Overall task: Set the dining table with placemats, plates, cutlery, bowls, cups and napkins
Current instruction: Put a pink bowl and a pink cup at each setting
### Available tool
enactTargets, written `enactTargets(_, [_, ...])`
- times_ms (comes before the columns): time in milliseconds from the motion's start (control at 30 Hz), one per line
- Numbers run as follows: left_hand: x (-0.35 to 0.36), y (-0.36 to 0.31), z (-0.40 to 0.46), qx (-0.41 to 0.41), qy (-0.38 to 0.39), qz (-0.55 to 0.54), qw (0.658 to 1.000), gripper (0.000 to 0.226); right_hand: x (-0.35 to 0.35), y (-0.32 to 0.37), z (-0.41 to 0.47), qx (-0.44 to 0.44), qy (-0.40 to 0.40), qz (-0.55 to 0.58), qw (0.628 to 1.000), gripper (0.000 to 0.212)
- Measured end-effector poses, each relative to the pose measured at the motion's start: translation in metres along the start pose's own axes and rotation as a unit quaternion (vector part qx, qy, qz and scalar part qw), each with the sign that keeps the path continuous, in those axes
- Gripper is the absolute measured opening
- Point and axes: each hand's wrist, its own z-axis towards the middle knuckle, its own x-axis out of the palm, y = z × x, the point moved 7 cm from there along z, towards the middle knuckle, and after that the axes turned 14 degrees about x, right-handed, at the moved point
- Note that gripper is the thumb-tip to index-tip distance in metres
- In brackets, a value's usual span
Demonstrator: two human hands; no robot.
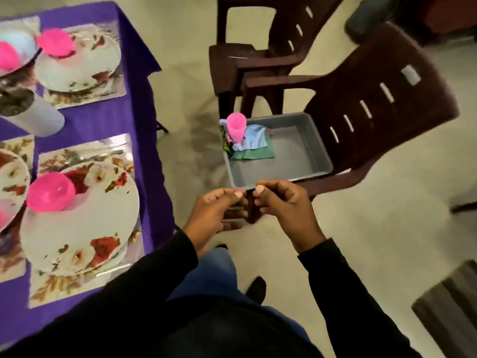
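Observation:
A grey tray (309, 161) rests on the seat of a brown plastic chair (382, 99). In its far left corner a pink cup (237, 126) stands upright on folded napkins (254, 147) in blue, green and a dark pattern. My left hand (216, 213) and right hand (284, 205) hover side by side just in front of the tray's near edge, fingers loosely curled, holding nothing. On the left, the purple-covered table (144, 104) has floral placemats with plates (85, 218) and upturned pink bowls (51, 192). Cutlery (103, 153) lies on the near placemat.
A second brown chair (258, 47) stands behind the first. A white cylindrical container (36, 115) stands on the table between the settings. Bare beige floor lies between table and chairs. A dark striped object (451, 306) sits at the lower right.

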Motion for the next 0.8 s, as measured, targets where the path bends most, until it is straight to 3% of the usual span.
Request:
enactTargets(233, [-0.018, 0.004, 0.099, -0.010, -0.086, -0.049, 0.995, 0.025, 0.039, 0.020, 0.111, 0.069, 0.075, -0.049, 0.994, 0.012])
enactTargets(433, [-0.022, 0.019, 0.229, -0.066, -0.100, -0.062, 0.991, 0.023, 0.036, 0.027, 0.212, 0.203, 0.048, -0.032, 0.978, 0.036])
enactTargets(567, [-0.031, 0.018, 0.312, -0.070, -0.133, -0.014, 0.989, 0.013, 0.024, 0.024, 0.292, 0.240, -0.001, -0.068, 0.968, 0.046])
enactTargets(700, [-0.049, 0.029, 0.382, -0.052, -0.188, 0.079, 0.978, 0.027, 0.025, 0.022, 0.365, 0.264, -0.041, -0.038, 0.963, 0.082])
enactTargets(800, [-0.054, 0.039, 0.423, -0.055, -0.216, 0.103, 0.969, 0.041, 0.026, 0.006, 0.429, 0.248, -0.078, -0.007, 0.966, 0.081])
